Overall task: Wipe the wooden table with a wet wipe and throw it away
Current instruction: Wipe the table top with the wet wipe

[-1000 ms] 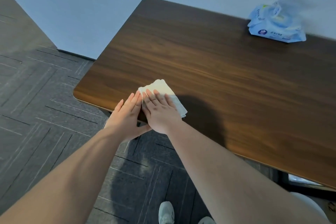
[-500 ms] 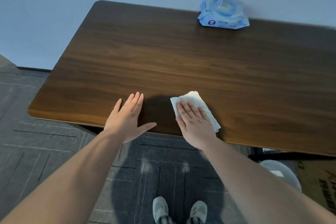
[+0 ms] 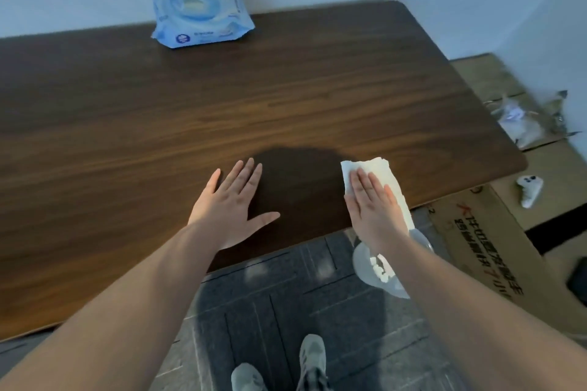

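Note:
A folded white wet wipe [image 3: 378, 173] lies flat on the dark wooden table [image 3: 222, 105] near its front edge, toward the right end. My right hand [image 3: 374, 209] presses flat on the wipe, fingers together and covering its lower part. My left hand [image 3: 232, 203] rests palm down on the bare wood to the left, fingers spread, holding nothing. A blue pack of wet wipes [image 3: 200, 20] sits at the table's far edge by the wall.
A white bin [image 3: 378, 267] with crumpled white paper inside stands on the floor under my right forearm. Cardboard boxes [image 3: 495, 251] with plastic wrapping [image 3: 527, 120] and a small white object [image 3: 529, 190] fill the floor to the right. Grey carpet and my shoes lie below.
My right hand has slid the wipe rightward along the front edge, away from my left hand. The view has swung right, bringing the table's right end, boxes and bin into sight.

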### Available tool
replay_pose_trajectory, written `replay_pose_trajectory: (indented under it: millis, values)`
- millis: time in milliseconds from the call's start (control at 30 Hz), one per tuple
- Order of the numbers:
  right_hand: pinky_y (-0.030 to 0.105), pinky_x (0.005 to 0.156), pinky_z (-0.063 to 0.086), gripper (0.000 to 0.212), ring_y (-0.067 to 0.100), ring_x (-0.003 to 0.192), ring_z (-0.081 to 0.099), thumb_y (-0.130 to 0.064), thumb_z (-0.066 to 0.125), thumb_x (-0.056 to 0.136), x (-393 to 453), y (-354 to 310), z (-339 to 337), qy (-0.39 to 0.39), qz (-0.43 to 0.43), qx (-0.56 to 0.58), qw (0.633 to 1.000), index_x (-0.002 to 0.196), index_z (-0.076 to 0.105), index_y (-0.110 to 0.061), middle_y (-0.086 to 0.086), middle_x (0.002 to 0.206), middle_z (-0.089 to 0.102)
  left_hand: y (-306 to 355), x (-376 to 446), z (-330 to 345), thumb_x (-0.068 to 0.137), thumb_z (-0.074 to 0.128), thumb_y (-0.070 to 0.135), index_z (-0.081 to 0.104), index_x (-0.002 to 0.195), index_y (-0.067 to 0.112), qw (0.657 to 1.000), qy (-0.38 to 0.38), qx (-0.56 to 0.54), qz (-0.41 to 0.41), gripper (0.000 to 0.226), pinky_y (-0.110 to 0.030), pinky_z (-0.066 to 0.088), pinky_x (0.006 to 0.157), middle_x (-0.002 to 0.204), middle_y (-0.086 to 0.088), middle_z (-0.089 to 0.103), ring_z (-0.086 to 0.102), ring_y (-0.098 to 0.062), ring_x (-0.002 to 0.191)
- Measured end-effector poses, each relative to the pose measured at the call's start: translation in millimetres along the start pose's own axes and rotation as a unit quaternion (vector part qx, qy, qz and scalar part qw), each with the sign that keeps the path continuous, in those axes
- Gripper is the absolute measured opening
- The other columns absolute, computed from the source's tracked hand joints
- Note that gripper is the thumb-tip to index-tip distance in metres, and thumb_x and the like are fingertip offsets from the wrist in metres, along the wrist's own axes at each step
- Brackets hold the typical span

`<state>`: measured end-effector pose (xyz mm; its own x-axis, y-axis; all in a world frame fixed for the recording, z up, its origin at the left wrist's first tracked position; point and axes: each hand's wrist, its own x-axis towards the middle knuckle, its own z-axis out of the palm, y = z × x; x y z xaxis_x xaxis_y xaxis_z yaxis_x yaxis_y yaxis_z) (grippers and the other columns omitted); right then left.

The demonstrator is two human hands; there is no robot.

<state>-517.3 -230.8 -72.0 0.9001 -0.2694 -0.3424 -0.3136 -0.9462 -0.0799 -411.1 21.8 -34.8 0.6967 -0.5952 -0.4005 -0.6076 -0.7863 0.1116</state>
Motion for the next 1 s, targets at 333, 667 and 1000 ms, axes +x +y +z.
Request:
replay_pose_trajectory:
  millis: [333,667,1000]
  values:
    - [0.029,0.113,-0.016,0.055,0.011,0.144,-0.018,-0.041,0.005,0.100,5.3,108.8,-10.2,0.050,0.128,0.101,0.985,0.149,-0.010,-0.023,-0.006,0.159,-0.015,137.3,101.2,-24.0,0.083,0.009,0.076,-0.021,0.146,0.024,0.991,-0.001,0.046,0.126,0.087,-0.042,-0.009,0.117,0.156,0.003,-0.022,-0.021,-0.013,0.142]
    - [0.029,0.113,-0.013,0.056,0.011,0.146,-0.012,-0.041,0.010,0.101,35.1,209.0,-28.8,0.073,0.197,0.131,0.969,0.151,-0.004,-0.021,-0.003,0.160,-0.009,232.8,175.7,-29.3,0.084,0.007,0.074,-0.016,0.148,0.023,0.982,0.016,0.057,0.178,0.085,-0.042,-0.006,0.118,0.158,0.003,-0.018,-0.019,-0.012,0.143]
    - [0.028,0.114,-0.005,0.056,0.014,0.147,-0.002,-0.039,0.018,0.102,50.7,277.7,-40.6,0.111,0.205,0.146,0.961,0.151,0.005,-0.016,0.000,0.161,0.001,312.2,225.3,-19.4,0.087,0.004,0.068,-0.008,0.150,0.023,0.986,0.054,0.030,0.158,0.079,-0.048,-0.009,0.114,0.160,0.002,-0.010,-0.013,-0.015,0.145]
